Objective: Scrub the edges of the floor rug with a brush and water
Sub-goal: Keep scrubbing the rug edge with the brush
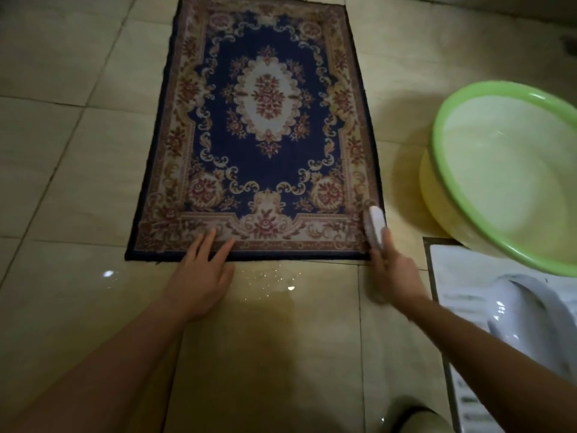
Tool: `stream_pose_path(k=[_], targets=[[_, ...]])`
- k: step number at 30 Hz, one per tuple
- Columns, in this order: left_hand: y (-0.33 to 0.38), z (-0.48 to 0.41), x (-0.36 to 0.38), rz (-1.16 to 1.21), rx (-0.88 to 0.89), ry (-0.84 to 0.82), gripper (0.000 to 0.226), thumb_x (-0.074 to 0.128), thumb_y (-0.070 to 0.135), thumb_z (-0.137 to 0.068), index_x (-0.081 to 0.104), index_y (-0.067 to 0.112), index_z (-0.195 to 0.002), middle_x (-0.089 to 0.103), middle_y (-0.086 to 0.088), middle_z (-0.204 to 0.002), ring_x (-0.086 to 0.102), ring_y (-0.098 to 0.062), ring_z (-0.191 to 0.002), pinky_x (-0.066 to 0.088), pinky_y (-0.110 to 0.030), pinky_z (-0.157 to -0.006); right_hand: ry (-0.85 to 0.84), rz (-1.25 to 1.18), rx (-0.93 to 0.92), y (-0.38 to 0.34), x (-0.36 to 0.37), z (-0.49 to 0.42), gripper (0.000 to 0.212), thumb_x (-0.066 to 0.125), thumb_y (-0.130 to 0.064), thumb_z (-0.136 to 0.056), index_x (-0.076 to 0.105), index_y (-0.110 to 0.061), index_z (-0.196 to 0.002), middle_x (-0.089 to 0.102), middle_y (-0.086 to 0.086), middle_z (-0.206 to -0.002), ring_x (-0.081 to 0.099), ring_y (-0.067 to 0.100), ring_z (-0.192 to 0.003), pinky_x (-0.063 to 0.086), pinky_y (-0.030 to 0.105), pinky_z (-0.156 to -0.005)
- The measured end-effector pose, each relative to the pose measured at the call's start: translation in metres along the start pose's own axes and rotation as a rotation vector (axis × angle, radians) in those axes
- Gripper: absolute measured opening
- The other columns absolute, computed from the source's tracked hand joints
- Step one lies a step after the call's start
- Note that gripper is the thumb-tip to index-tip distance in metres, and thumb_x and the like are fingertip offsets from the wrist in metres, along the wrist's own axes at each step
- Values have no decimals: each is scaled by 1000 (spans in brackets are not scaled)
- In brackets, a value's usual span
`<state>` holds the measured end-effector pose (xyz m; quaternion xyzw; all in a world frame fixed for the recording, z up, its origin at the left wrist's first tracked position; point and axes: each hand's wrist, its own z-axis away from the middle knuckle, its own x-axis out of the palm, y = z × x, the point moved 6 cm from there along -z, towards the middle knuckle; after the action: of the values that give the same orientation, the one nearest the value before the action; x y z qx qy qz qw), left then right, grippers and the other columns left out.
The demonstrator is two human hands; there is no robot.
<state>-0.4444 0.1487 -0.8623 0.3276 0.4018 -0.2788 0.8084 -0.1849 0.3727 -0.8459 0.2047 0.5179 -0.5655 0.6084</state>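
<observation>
The tiled floor (62, 151) carries a dark blue flowered rug (259, 135), lying flat. To its right stands a yellow basin (499, 88) with a green rim. The left hand (203, 273) lies flat on the near edge of the rug, fingers straight and spread. The right hand (395, 276) is wrapped around a white brush (376, 225), which touches the near right corner of the rug. The marks beside the toilet (515, 307) are too blurred to read.

Nothing readable here tbh. The only thing that even looks like print is a few greenish smudges on the white panel (459, 296) at the bottom right, and they're way too blurry to make out a single letter or number.
</observation>
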Motion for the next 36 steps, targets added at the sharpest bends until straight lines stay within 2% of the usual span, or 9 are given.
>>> stream_pose_path(k=[5, 10, 16, 19, 21, 24, 27, 33, 36], targets=[[-1, 0, -3, 18, -7, -30, 56, 25, 47, -100, 8, 35, -151, -12, 4, -159, -12, -17, -145, 9, -42, -117, -241, 6, -289, -33, 7, 16, 50, 24, -42, -102, 20, -31, -151, 65, 15, -98, 55, 14, -70, 39, 25, -59], [-1, 0, -2, 22, -5, -41, 56, 25, 46, -100, 7, 33, -152, -13, 3, -159, -14, -17, -145, 7, -41, -117, 92, -49, 28, 3, -27, -16, 48, 25, -36, -104, 25, -24, -151, 65, 23, -110, 63, 36, -91, 43, 35, -72], [-3, 0, -3, 42, 6, -57, 56, 26, 45, -100, 8, 34, -151, -12, 3, -159, -14, -16, -145, 6, -40, -117, -306, -154, -275, -42, 15, 29, 49, 27, -47, -100, 27, -35, -148, 64, 11, -110, 62, 23, -90, 53, 33, -78], [-3, 1, -3, 49, 7, -51, 56, 26, 45, -100, 8, 34, -151, -12, 3, -159, -14, -17, -145, 6, -40, -117, -34, -225, -61, -13, -26, -16, 62, 24, -62, -94, 41, -29, -144, 65, 17, -115, 61, 31, -96, 48, 35, -79], [-3, 1, -2, 46, 6, -48, 56, 27, 45, -100, 8, 34, -151, -12, 2, -159, -13, -17, -145, 7, -40, -117, 81, -154, 73, -7, -24, -18, 56, 21, -49, -101, 33, -23, -148, 64, 23, -109, 62, 33, -90, 46, 36, -75], [-1, 1, -3, 51, 7, -42, 56, 27, 44, -100, 8, 33, -151, -12, 2, -159, -13, -18, -145, 6, -41, -117, -132, -107, -125, -53, 30, 22, 51, 22, -38, -104, 11, -30, -153, 64, 13, -86, 59, 22, -66, 48, 34, -62], [-1, 1, -5, 56, 6, -44, 56, 28, 44, -100, 9, 33, -151, -11, 2, -159, -13, -17, -145, 6, -40, -117, -308, -167, -349, -81, 45, 51, 48, 27, -41, -102, 13, -38, -148, 67, 10, -110, 64, 20, -88, 51, 33, -78], [0, 1, -2, 67, 0, -47, 56, 27, 45, -100, 7, 34, -151, -13, 3, -159, -15, -16, -145, 6, -41, -117, 98, -265, 85, -35, -10, -8, 47, 24, -39, -104, 26, -28, -150, 64, 15, -107, 59, 20, -76, 50, 30, -65], [0, 0, -3, 68, -3, -44, 56, 27, 45, -100, 7, 34, -151, -13, 3, -159, -15, -16, -145, 7, -41, -117, -101, -160, -117, -78, 39, 22, 50, 25, -36, -104, 14, -30, -152, 65, 18, -100, 65, 30, -82, 53, 39, -69]])
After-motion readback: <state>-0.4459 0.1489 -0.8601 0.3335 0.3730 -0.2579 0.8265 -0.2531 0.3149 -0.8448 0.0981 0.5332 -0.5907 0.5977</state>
